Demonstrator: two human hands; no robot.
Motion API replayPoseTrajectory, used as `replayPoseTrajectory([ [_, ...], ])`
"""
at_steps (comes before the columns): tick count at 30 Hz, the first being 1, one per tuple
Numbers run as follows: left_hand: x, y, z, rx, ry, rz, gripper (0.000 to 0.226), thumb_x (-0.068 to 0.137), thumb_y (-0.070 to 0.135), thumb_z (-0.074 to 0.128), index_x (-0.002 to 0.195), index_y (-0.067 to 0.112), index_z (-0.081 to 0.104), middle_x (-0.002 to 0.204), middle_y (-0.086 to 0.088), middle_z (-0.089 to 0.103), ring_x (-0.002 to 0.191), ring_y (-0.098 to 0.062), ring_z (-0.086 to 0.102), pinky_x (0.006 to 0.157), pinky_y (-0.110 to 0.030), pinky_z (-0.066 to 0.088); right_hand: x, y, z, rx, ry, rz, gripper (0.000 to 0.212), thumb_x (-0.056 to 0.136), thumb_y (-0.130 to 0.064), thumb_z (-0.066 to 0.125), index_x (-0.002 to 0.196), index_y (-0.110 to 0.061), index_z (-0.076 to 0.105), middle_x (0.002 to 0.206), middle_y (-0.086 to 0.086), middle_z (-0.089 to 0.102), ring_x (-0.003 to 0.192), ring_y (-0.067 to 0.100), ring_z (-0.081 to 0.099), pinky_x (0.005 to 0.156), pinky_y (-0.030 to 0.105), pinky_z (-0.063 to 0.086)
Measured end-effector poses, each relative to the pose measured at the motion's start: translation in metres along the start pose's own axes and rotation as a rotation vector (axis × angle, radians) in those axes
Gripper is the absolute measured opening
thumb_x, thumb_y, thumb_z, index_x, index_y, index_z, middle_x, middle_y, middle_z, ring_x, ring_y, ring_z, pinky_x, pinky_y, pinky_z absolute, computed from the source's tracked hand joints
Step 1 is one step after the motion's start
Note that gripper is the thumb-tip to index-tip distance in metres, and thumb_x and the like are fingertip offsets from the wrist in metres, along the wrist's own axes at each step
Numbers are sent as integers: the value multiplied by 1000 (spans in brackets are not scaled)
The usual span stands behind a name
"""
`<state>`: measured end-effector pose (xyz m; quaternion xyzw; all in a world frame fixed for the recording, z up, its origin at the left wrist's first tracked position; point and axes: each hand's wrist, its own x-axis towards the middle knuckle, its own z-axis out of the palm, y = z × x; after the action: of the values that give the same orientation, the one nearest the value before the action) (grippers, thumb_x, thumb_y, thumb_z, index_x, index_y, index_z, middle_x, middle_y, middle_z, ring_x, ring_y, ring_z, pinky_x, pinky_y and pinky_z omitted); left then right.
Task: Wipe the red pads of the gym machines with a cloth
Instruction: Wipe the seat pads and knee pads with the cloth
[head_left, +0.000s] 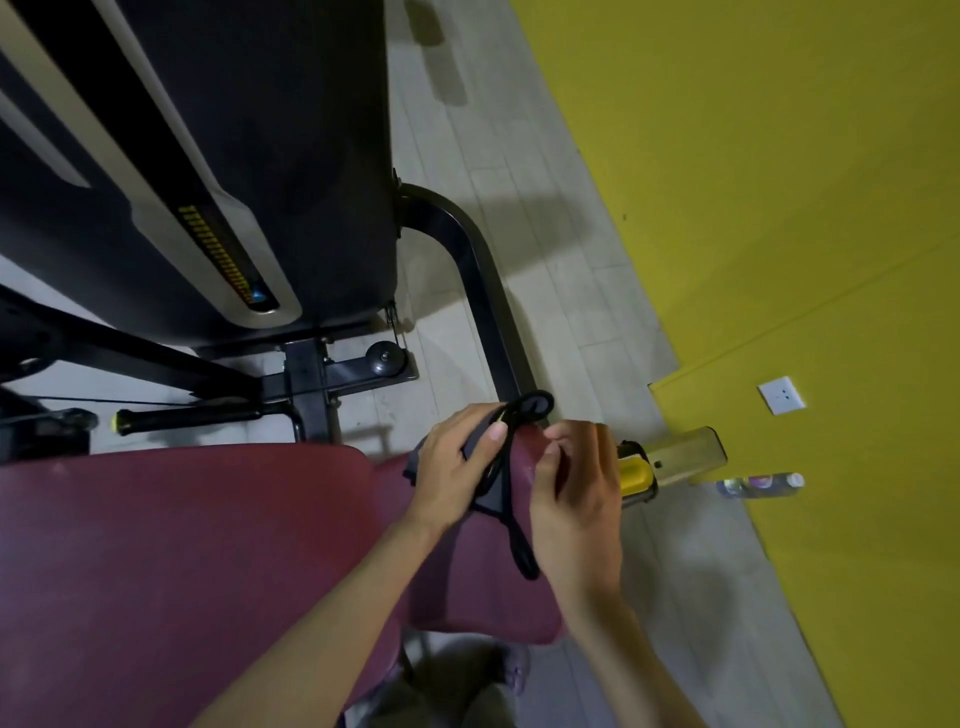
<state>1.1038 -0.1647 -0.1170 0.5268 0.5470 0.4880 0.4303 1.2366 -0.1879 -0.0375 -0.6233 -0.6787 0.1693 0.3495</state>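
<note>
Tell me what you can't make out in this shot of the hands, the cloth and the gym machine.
All in the head view:
- bottle label: too small and blurred.
- yellow weight markings: too small to read.
- whether the right hand has a grip on the cloth: its curled fingers hide the contact.
- large red pad: cut off by left and bottom edges.

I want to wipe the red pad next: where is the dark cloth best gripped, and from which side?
Probably the cloth at its bunched middle, from above, where the left hand holds it. A thin end hangs loose over the red pad and a loop sticks up, so gripping either end would leave the rest dangling.
</note>
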Motion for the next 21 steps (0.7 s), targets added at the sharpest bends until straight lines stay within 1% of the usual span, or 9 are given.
replayPoseTrajectory([
  [2,6,-14,-1,-47,57,-77,52,103,57,46,87,12,68,77,2,63,73,-14,59,67,-38,45,2,3,3,-44,-14,6,13,92,-3,49,99,-11,57,98,0,53,89,19,50,78,42,48],
  [3,8,-22,-3,-65,88,-142,57,101,60,47,70,12,55,64,1,49,61,-13,46,58,-38,34,3,2,3,-47,-5,33,13,92,-7,50,100,-13,58,98,-2,54,90,19,51,78,42,49],
  [5,12,-55,-14,-97,112,-276,56,95,60,54,62,18,38,61,3,32,58,-13,31,56,-37,20,3,0,2,-57,-8,81,11,94,-17,52,102,-19,59,100,-6,55,92,18,53,77,39,49],
  [8,10,-124,-38,-97,111,-451,71,88,71,59,64,6,49,64,-3,44,64,-16,40,63,-36,28,3,-3,1,-145,-61,69,11,97,-29,54,103,-22,60,100,-8,55,91,15,51,76,36,48],
  [11,10,-155,-43,-98,175,-528,62,85,70,61,57,16,46,57,-3,43,60,-16,39,63,-39,29,3,-1,3,-198,-69,63,10,98,-33,53,103,-26,58,99,-11,53,89,13,49,76,34,46],
  [14,6,-121,-28,-190,234,-474,65,88,62,62,61,6,45,60,-3,41,61,-16,37,62,-37,28,3,-2,5,-244,-65,57,10,98,-33,52,103,-26,57,99,-10,53,89,14,50,76,34,45],
  [17,3,-57,-4,-239,245,-333,65,95,56,59,68,-2,48,64,-6,41,64,-18,37,61,-38,29,3,-3,6,-247,-53,43,11,99,-32,51,102,-23,57,99,-8,54,90,14,52,77,32,45],
  [20,4,-2,16,-157,188,-153,60,99,55,56,80,-2,59,70,-21,54,65,-33,50,63,-48,41,2,-3,4,-210,-46,52,14,99,-32,52,104,-21,58,100,-6,55,91,16,55,77,35,48],
  [21,3,7,18,-125,185,-111,58,99,54,56,78,0,59,69,-18,54,66,-36,52,63,-48,42,1,-3,3,-203,-44,56,14,99,-33,52,104,-21,58,100,-6,55,91,16,56,77,37,49],
])
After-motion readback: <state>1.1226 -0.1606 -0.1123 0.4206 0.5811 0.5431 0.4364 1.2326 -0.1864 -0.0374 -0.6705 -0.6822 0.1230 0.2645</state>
